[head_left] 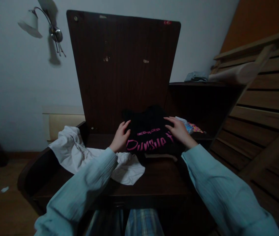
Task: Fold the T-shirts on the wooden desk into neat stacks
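A black garment (pixel 146 119) with pink lettering, "UNCOMPLICATED" among it, lies on the dark wooden desk (pixel 159 178). At its left side is my left hand (pixel 121 136), fingers stretched and apart on the fabric. My right hand (pixel 179 131) rests at the opposite side, its fingers also extended over the black cloth. Neither hand shows a closed grip. A crumpled white cloth (pixel 72 147) drapes over the left arm of the furniture and runs beneath my left forearm to the desk front.
Behind the garment stands a tall dark panel (pixel 127 65). A shelf (pixel 200 84) on the right bears folded cloth (pixel 196 76); a colourful packet (pixel 195 127) lies below it. Wooden slats (pixel 264 111) lean at the far right. A wall lamp (pixel 31 24) hangs upper left.
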The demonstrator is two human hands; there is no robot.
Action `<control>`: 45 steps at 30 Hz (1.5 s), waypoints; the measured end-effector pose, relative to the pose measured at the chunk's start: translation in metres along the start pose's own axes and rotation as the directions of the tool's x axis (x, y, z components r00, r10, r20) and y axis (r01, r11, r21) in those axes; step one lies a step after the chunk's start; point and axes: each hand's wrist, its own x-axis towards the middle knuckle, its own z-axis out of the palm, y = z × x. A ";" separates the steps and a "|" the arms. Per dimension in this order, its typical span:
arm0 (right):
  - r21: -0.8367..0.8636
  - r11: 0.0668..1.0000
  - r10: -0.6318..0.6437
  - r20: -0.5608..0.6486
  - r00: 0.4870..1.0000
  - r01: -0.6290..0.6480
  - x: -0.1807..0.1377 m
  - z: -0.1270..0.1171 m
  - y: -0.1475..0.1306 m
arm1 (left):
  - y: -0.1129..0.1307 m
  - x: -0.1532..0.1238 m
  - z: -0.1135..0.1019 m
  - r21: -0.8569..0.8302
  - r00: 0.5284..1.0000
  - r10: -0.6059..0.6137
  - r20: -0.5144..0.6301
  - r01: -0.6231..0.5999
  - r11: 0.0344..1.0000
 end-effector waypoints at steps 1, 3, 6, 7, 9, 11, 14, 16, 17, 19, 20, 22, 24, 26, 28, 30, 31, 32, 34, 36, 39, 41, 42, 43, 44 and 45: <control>-0.047 0.999 0.019 -0.002 1.000 -0.019 0.004 -0.005 0.014 | 0.000 0.010 0.017 -0.006 1.000 0.011 0.019 -0.011 1.000; -0.134 0.988 0.074 0.012 0.997 -0.071 0.009 -0.009 0.039 | -0.002 0.026 0.049 -0.019 0.998 0.016 0.057 -0.015 1.000; -0.239 0.962 0.152 0.055 0.987 -0.135 0.009 -0.001 0.071 | -0.009 0.041 0.091 -0.023 0.996 -0.016 0.088 0.018 1.000; -0.266 0.953 0.166 0.064 0.984 -0.144 0.007 0.004 0.080 | -0.013 0.044 0.103 -0.010 0.995 -0.037 0.098 0.038 0.999; -0.302 0.942 0.179 0.087 0.980 -0.145 0.003 0.016 0.095 | -0.020 0.044 0.122 0.044 0.988 -0.083 0.132 0.077 0.996; -0.312 0.944 0.167 0.172 0.971 -0.107 -0.002 0.030 0.107 | -0.028 0.038 0.136 0.139 0.973 -0.135 0.186 0.110 0.984; -0.291 0.957 0.129 0.385 0.914 -0.012 -0.011 0.051 0.121 | -0.034 0.019 0.145 0.319 0.958 -0.209 0.198 0.138 0.938; -0.290 0.957 0.143 0.457 0.878 -0.005 -0.015 0.064 0.127 | -0.032 0.004 0.145 0.408 0.982 -0.096 0.163 0.021 0.913; -0.295 0.955 0.166 0.460 0.872 -0.027 -0.017 0.071 0.130 | -0.031 -0.003 0.144 0.429 0.982 0.021 0.188 -0.101 0.898; -0.288 0.953 0.222 0.436 0.872 -0.098 -0.019 0.081 0.135 | -0.027 -0.016 0.143 0.416 0.916 0.238 0.323 -0.363 0.834; -0.277 0.952 0.244 0.426 0.871 -0.131 -0.020 0.086 0.137 | -0.025 -0.021 0.144 0.397 0.870 0.287 0.401 -0.447 0.802; -0.240 0.955 0.260 0.413 0.873 -0.171 -0.022 0.092 0.140 | -0.024 -0.030 0.148 0.409 0.837 0.269 0.477 -0.482 0.774; -0.178 0.966 0.244 0.407 0.880 -0.185 -0.023 0.094 0.143 | -0.024 -0.037 0.156 0.474 0.862 0.211 0.461 -0.440 0.763; -0.119 0.967 0.256 0.396 0.882 -0.228 -0.025 0.094 0.145 | -0.023 -0.041 0.165 0.527 0.887 0.180 0.424 -0.404 0.748; -0.106 0.950 0.313 0.382 0.869 -0.295 -0.027 0.093 0.145 | -0.022 -0.043 0.172 0.556 0.902 0.165 0.399 -0.381 0.739; -0.140 0.926 0.377 0.362 0.853 -0.350 -0.029 0.093 0.142 | -0.022 -0.043 0.176 0.559 0.907 0.161 0.389 -0.371 0.741; -0.160 0.916 0.402 0.350 0.846 -0.369 -0.030 0.094 0.139 | -0.022 -0.042 0.176 0.555 0.908 0.162 0.387 -0.369 0.745; -0.187 0.906 0.422 0.327 0.845 -0.380 -0.031 0.095 0.134 | -0.022 -0.042 0.176 0.547 0.907 0.166 0.386 -0.370 0.751; -0.270 0.895 0.421 0.243 0.874 -0.356 -0.031 0.098 0.121 | -0.024 -0.041 0.174 0.533 0.909 0.169 0.381 -0.365 0.763; -0.357 0.899 0.327 0.161 0.931 -0.254 -0.026 0.101 0.105 | -0.025 -0.040 0.171 0.530 0.914 0.159 0.374 -0.351 0.772; -0.403 0.913 0.153 0.207 0.966 -0.058 -0.011 0.105 0.088 | -0.026 -0.040 0.169 0.544 0.913 0.147 0.380 -0.349 0.763; -0.393 0.919 0.178 0.335 0.925 -0.034 0.000 0.109 0.083 | -0.027 -0.040 0.167 0.551 0.907 0.154 0.392 -0.366 0.750; -0.393 0.918 0.219 0.395 0.892 -0.051 0.005 0.112 0.084 | -0.028 -0.041 0.166 0.555 0.906 0.157 0.393 -0.370 0.745; -0.398 0.914 0.267 0.438 0.858 -0.081 0.008 0.115 0.085 | -0.028 -0.042 0.165 0.558 0.906 0.158 0.392 -0.371 0.742; -0.407 0.906 0.312 0.462 0.830 -0.115 0.011 0.118 0.088 | -0.029 -0.043 0.164 0.561 0.908 0.156 0.390 -0.368 0.742; -0.414 0.899 0.347 0.471 0.811 -0.144 0.012 0.121 0.091 | -0.029 -0.045 0.162 0.562 0.908 0.153 0.389 -0.366 0.742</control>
